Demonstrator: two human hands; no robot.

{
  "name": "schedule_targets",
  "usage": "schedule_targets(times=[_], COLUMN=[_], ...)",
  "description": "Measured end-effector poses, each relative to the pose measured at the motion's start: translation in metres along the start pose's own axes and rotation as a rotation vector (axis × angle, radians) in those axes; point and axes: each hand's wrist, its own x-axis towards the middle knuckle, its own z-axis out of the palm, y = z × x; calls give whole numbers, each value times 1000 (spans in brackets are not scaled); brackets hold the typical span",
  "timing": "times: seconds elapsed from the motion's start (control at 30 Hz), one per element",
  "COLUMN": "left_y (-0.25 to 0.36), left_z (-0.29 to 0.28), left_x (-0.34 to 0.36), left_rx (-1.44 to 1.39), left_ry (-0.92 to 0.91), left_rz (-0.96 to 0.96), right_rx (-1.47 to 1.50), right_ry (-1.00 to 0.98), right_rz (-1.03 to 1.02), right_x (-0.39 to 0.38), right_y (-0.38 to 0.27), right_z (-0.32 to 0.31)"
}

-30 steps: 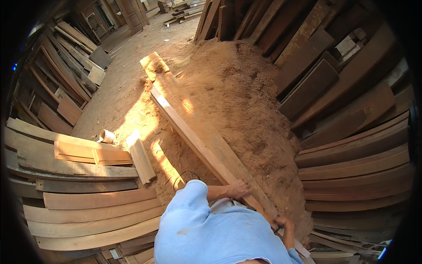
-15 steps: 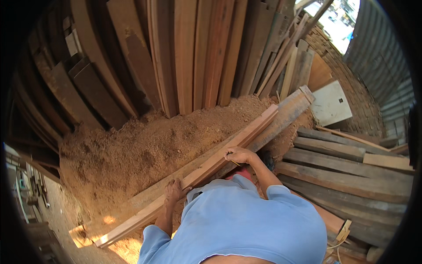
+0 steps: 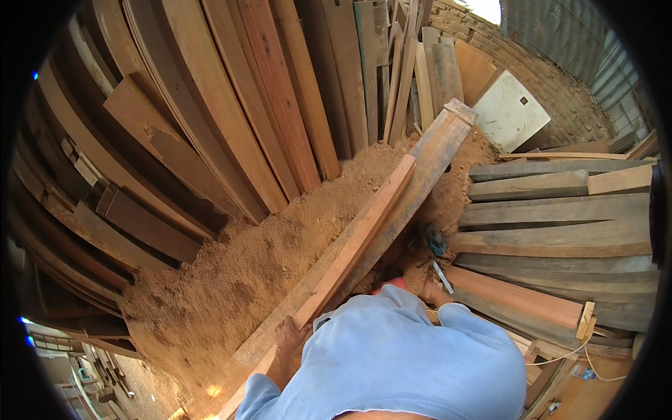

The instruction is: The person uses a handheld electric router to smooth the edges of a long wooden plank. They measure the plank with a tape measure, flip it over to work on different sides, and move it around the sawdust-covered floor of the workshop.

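A long reddish-brown wooden batten lies slantwise on a wider, weathered beam. Near its closer end my left hand is closed around the batten, its fingers partly in shadow. My right hand is off the batten, low at the right beside my blue sleeve. A narrow, pale, flat strip stands up right beside that hand; whether I hold it cannot be made out, since my fingers are mostly hidden. Just beyond is a blue-green tool, partly in shadow.
Tall planks lean in rows at the far left, above a sawdust heap. Weathered timbers lie stacked at the right, with a reddish board on the nearer side. A white panel stands beyond; a pale cord loops at lower right.
My right hand has left the batten, where it held a thin yellow-and-black thing, and moved right and down beside the pale strip. My left hand stays on the batten. The view has turned.
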Motion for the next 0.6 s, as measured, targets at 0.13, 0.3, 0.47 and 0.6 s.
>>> schedule_targets(times=[0.13, 0.3, 0.47, 0.6], left_y=[-1, 38, 10, 2], left_z=[14, 6, -1, 12], left_x=[-16, 4, -15, -2], left_rx=[49, 48, 66, 121], left_ry=[125, 72, 72, 52], left_rz=[17, 61, -1, 37], right_rx=[153, 512, 632, 813], right_ry=[-102, -66, -325, -237], right_rz=[-68, -558, 90, 315], right_x=[-8, 4, -28, -31], right_y=[54, 189, 139, 90], right_z=[48, 108, 46, 23])
